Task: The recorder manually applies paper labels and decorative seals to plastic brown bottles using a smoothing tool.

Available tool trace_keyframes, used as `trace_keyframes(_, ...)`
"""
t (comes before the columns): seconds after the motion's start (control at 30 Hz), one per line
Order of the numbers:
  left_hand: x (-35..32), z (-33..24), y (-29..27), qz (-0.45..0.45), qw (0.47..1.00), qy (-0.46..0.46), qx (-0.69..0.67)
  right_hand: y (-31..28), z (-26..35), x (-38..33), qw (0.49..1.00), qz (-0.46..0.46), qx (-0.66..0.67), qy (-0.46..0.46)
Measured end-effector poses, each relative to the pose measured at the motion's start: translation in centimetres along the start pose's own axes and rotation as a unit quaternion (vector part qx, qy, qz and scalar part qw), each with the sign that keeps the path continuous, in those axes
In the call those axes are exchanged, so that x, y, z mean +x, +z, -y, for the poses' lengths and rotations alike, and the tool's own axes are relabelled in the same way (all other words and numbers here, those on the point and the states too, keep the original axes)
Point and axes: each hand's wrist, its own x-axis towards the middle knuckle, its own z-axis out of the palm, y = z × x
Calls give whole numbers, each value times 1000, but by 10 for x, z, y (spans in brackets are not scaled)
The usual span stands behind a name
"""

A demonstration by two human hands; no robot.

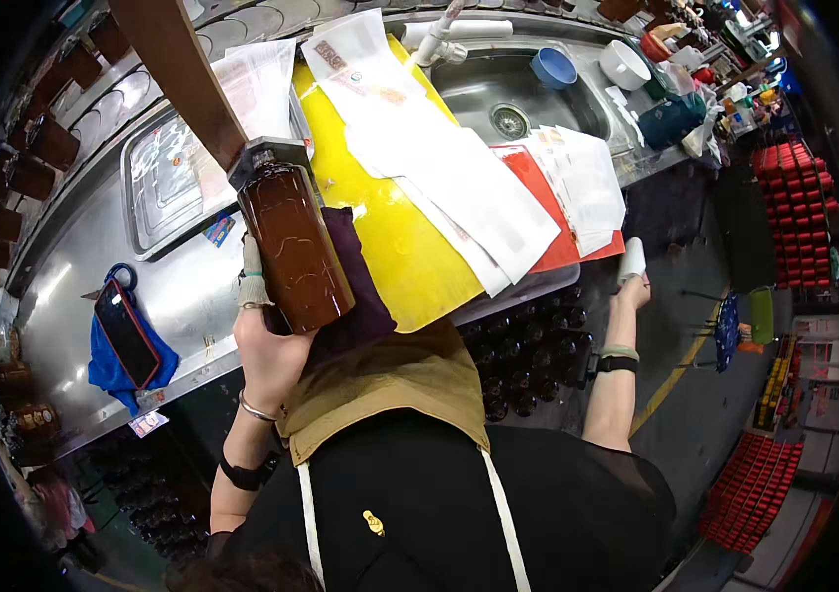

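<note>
A large brown glass bottle (296,247) with flat, angled sides and a dark shoulder lies tilted over a dark purple cushion (355,266). My left hand (276,345) grips its near left side; a pale knitted sleeve covers one finger. Out to the right, away from the worktop, my right hand (633,288) is closed, with a white piece (633,259) at its fingers. Whether that is a finger covering or something held, I cannot make out. Beside the bottle are a yellow sheet (439,286) and white papers (469,197) on top of it.
A brown bar (178,74) reaches over the steel worktop (64,326). Left stand a metal tray (148,202) and a phone (128,335) on a blue cloth. Behind are a sink (478,104) with a blue bowl (553,68), and a red folder (547,257) under papers. Dark bottles (528,355) stand below.
</note>
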Motion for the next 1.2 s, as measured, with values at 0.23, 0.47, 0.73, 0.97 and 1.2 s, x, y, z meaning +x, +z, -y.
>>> trace_keyframes(0.23,1,-23,-6,-17,988,99,117,50,35,6,978,167,-78,-96)
trace_keyframes(0.47,-1,-25,2,-18,981,113,154,60,103,0,940,294,-171,-36)
trace_keyframes(0.73,-1,-24,-2,-11,978,120,169,91,145,-39,896,202,-278,-281)
trace_keyframes(0.97,-1,-21,-5,-10,981,114,159,97,213,-92,897,123,-73,-417)
trace_keyframes(1.2,1,-18,0,-12,979,126,162,20,173,45,962,70,69,-256)
